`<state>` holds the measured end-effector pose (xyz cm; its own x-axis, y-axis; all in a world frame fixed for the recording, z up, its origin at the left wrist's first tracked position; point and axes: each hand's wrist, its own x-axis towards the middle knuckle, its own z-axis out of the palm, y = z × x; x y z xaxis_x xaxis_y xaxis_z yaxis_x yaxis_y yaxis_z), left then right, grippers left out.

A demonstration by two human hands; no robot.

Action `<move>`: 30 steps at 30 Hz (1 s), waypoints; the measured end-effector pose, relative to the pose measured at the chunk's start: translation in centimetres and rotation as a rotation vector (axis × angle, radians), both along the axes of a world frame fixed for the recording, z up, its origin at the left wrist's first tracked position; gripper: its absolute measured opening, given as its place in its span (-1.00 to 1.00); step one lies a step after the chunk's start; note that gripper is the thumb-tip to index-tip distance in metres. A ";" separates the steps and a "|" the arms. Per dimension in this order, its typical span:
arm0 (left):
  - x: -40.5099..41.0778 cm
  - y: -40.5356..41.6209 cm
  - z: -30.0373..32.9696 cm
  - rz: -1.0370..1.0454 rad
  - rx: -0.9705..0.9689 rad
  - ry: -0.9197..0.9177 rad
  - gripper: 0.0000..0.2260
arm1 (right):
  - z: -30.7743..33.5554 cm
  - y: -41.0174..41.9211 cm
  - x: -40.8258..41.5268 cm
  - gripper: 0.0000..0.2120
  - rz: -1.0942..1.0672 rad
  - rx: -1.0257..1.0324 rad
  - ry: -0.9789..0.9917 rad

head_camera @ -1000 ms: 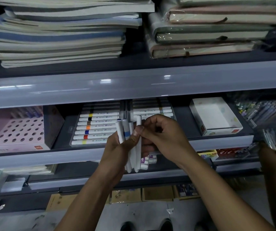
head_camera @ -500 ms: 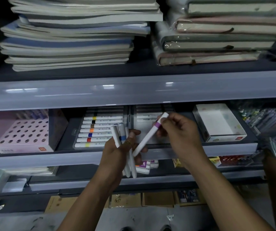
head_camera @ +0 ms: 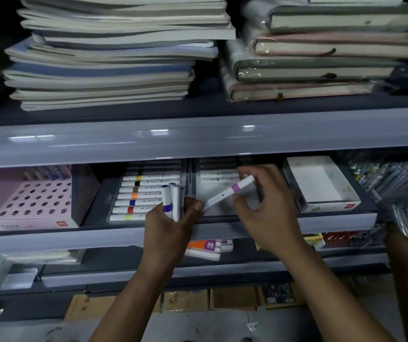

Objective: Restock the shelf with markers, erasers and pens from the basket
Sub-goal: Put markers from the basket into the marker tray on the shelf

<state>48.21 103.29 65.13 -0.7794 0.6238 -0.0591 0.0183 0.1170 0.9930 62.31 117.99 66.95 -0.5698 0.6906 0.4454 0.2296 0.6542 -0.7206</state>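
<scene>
A white marker with a purple band (head_camera: 230, 192) lies slanted between the two hands, its upper end pinched in the right hand (head_camera: 263, 206), thumb below and fingers curled over the top, and its lower tip just at the thumb of the left hand (head_camera: 170, 228). Held by one end like this, the barrel is free to be swung level and laid flat, which seems to be the aim: directly behind the right hand sits a clear tray (head_camera: 220, 193) where only a few white markers lie side by side at the back, with bare room in front of them.

The left hand, just left of the right, is wrapped around a small upright bundle of markers (head_camera: 173, 201), caps up, one with a blue band. Gripped in the fist like that, they serve as a ready supply from which the other hand can draw one at a time.

Behind the left hand a second tray of markers (head_camera: 146, 193) is nearly full, its colour bands lined up in a column, probably the pattern to match. Both trays rest on the middle shelf (head_camera: 99, 236). Farther left stands a pink box with round holes (head_camera: 31, 201); right of the right hand, an open white box (head_camera: 321, 186). Stacked notebooks (head_camera: 109, 60) fill the shelf above. No basket is in sight.
</scene>
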 end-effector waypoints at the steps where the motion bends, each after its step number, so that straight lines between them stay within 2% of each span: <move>1: 0.0 0.0 0.0 0.008 -0.005 0.008 -0.68 | -0.1 0.0 0.1 -0.54 -0.011 0.089 -0.020; 4: 0.0 0.1 -0.2 0.006 -0.017 0.048 -0.81 | -0.3 -0.2 0.1 -0.57 0.019 0.273 -0.111; 7: 0.2 0.3 -0.4 -0.004 -0.012 0.064 -0.82 | -0.5 -0.4 -0.3 -0.78 0.136 0.413 -0.186; 11: 0.3 0.4 -0.4 0.020 -0.015 0.084 -0.80 | -0.4 0.1 -0.5 -0.86 0.225 0.497 -0.263; 14: 0.1 0.3 -0.5 0.070 -0.037 0.095 -0.77 | -0.2 1.2 -0.6 -0.85 0.202 0.498 -0.291; 18: 0.1 0.2 -0.9 0.066 -0.097 0.183 -0.78 | 0.3 2.6 -1.6 -0.81 0.068 0.455 -0.365; 24: 0.1 0.2 -1.2 0.047 -0.154 0.301 -0.73 | 0.2 2.9 -3.6 -0.62 -0.004 0.455 -0.588; 30: 0.1 0.1 -1.4 0.056 -0.162 0.336 -0.69 | -0.2 2.9 -3.5 -0.74 -0.021 0.465 -0.554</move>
<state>48.29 103.35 63.73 -0.8047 0.5831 0.1114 0.3293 0.2824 0.9010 58.81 120.86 66.72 -0.7856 0.5132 0.3457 0.4966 0.8562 -0.1426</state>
